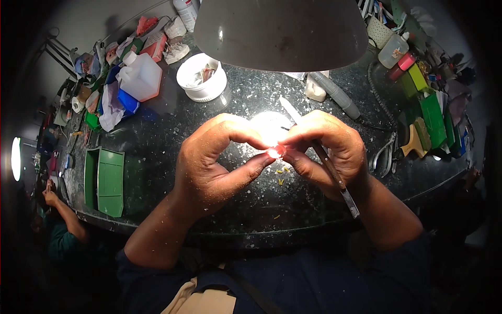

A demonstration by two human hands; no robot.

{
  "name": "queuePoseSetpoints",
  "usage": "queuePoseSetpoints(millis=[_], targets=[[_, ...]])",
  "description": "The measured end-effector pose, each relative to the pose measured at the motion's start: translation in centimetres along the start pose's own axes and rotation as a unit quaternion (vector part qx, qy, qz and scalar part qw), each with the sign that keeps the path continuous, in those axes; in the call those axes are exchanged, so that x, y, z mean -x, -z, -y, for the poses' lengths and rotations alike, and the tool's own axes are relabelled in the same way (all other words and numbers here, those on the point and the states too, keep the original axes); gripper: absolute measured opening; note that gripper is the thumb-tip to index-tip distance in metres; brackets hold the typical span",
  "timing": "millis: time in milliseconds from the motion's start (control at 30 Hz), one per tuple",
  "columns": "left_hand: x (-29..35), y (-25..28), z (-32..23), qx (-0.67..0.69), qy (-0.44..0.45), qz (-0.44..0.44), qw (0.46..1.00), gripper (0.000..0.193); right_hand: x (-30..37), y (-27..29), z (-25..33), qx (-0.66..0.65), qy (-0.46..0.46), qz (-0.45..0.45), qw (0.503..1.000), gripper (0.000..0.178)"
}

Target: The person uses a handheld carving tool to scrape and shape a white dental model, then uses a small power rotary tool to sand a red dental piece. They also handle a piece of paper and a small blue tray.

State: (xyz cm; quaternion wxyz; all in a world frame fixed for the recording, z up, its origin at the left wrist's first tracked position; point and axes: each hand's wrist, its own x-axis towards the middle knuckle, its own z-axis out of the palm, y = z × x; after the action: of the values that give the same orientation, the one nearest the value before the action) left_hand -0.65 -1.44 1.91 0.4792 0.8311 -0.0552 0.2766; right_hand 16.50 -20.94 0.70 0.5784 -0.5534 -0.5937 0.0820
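Under the bright light, a small reddish piece (275,152) is pinched between the fingertips of both hands; glare hides its exact shape. My left hand (206,162) grips it from the left with thumb and forefinger. From the other side, my right hand (337,149) holds it the same way. A slim knife with a wooden handle (330,168) also lies in my right hand, its pale blade pointing up and away and its metal butt end toward my wrist. Tiny yellow shavings (281,182) lie on the dark, speckled worktop (246,222) below the fingers.
A grey lamp hood (282,39) hangs low ahead. Beyond my hands are a white tub (201,94) and a grey handpiece (337,95). Left stand a green box (110,183) and plastic jug (141,77); right lie pliers (386,157) and a brush (413,142). Another person's hand (50,196) shows far left.
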Motion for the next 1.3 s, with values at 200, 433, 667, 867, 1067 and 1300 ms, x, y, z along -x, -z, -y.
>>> queuePoseSetpoints(millis=[200, 433, 667, 867, 1067, 1300], targets=[[0.11, 0.07, 0.03, -0.012, -0.023, 0.01, 1.0, 0.028, -0.01, -0.05, 0.1, -0.005, -0.008, 0.005, 1.0, 0.026], [0.39, -0.3, -0.09, -0.007, -0.032, -0.029, 0.999, 0.033, -0.02, 0.17, 0.37, 0.008, -0.021, 0.015, 1.0, 0.027], [-0.28, 0.14, -0.29, -0.196, -0.183, -0.03, 0.963, 0.033, 0.06, 0.31, -0.4, 0.013, -0.013, 0.016, 1.0, 0.032], [-0.16, 0.24, -0.3, -0.2, -0.192, -0.033, 0.96, 0.033, -0.01, 0.11, -0.19, 0.02, -0.034, 0.026, 0.999, 0.025], [-0.21, 0.02, -0.08, -0.179, -0.198, -0.037, 0.963, 0.039, -0.06, 0.43, 0.0, 0.012, -0.034, 0.031, 0.999, 0.019], [0.45, -0.46, -0.32, -0.083, -0.109, -0.068, 0.988, 0.038, 0.27, 0.33, -0.2, -0.005, -0.071, 0.014, 0.997, 0.017]])
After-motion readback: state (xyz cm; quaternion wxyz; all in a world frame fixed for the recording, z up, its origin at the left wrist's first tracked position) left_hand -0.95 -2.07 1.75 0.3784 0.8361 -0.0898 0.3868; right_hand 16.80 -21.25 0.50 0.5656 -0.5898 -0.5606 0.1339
